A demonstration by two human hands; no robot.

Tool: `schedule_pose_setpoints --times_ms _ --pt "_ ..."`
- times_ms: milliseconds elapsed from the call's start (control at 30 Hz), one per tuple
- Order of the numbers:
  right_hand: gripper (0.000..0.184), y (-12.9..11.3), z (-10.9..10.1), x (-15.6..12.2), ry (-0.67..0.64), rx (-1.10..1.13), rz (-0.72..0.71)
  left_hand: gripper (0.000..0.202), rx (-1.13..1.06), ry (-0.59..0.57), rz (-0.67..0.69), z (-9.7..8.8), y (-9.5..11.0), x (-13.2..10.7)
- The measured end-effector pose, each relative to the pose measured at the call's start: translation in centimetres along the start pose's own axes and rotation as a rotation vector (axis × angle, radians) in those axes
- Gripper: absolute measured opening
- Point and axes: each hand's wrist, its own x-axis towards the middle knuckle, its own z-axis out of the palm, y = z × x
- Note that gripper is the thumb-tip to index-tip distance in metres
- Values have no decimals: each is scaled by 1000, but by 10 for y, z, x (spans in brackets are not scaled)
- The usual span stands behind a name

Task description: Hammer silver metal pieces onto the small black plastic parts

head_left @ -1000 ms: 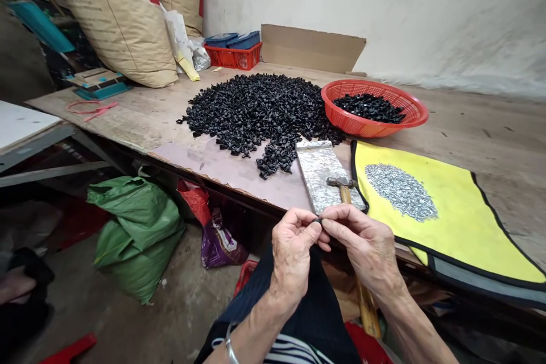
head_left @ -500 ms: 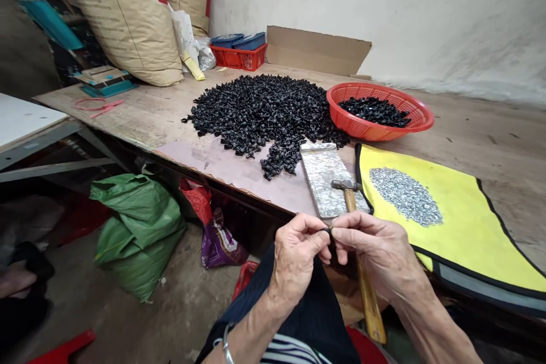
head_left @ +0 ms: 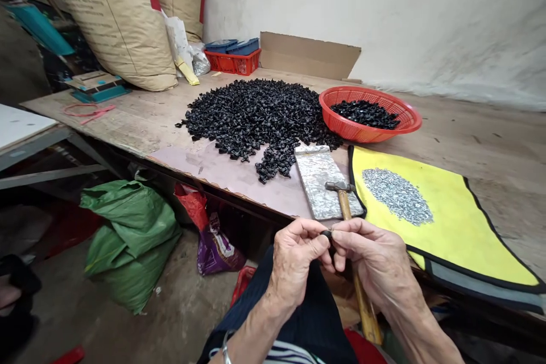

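One small black plastic piece [head_left: 326, 234] is pinched between the fingertips of both your hands, just off the near edge of the table [head_left: 140, 114] and above your lap. Your left hand [head_left: 294, 256] is closed narrow on it from the left with thumb and forefinger. Your right hand [head_left: 375, 261] presses its fingertips to the same piece from the right; whether it also holds something smaller there is too fine to tell.

By the look of it you are at the hand-fitting stage, working the piece between your fingers. I judge the next move calls for a steady pinch and one hand freed for the hammer [head_left: 336, 186]. Its head rests on the grey metal plate [head_left: 315, 173] at the near edge, and its wooden handle overhangs the edge and runs down under your right hand.

Just right of the plate, a yellow mat [head_left: 460, 227] carries a patch of small silvery metal bits [head_left: 396, 196]. Behind the plate and touching it spreads a large heap of black pieces [head_left: 260, 116]. A red basket [head_left: 362, 133] at the heap's right side holds more of them.

Nothing stands between your hands and the plate; the overhanging handle is the one thing you could knock. Tall sacks [head_left: 115, 17] lean at the far left corner, well apart from your hands
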Motion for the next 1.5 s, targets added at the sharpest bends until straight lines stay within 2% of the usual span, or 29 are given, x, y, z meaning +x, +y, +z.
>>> schedule_pose_setpoints --times_ms 200,367,500,733,933,1033,1133,1200,1233,1300,1333,1433,1500 --pt "16 6 3 0 -11 -7 19 8 26 82 -18 -3 0 1" --pt "16 4 6 1 -36 4 4 7 -35 63 -70 1 -1 1" --pt "16 3 -2 2 -48 -63 -47 8 -55 37 -103 2 -1 4" --pt "19 12 -18 2 -12 -206 -54 11 106 65 -74 -2 -9 7" --pt "29 1 -26 -2 -8 -333 -40 12 -14 27 -163 2 -8 10" --pt "35 -7 -36 0 119 -565 -177 13 -39 56 -167 3 -2 16" --pt "34 -6 -44 7 288 -1008 -366 15 -2 121 -114 0 5 25" --pt "31 -1 -45 13 309 -1219 -391 15 44 152 -78 -3 9 33" --pt "28 3 -44 16 300 -1254 -386 15 75 159 -69 -4 11 36" --pt "20 7 -40 18 265 -1183 -317 14 144 171 -74 -5 13 44" --pt "19 8 -39 19 241 -1088 -234 14 179 175 -82 -5 13 48" --pt "17 5 -38 15 99 -625 101 10 276 193 -89 -6 13 57" --pt "21 0 -40 13 -6 -289 244 8 338 202 -86 -5 11 63"
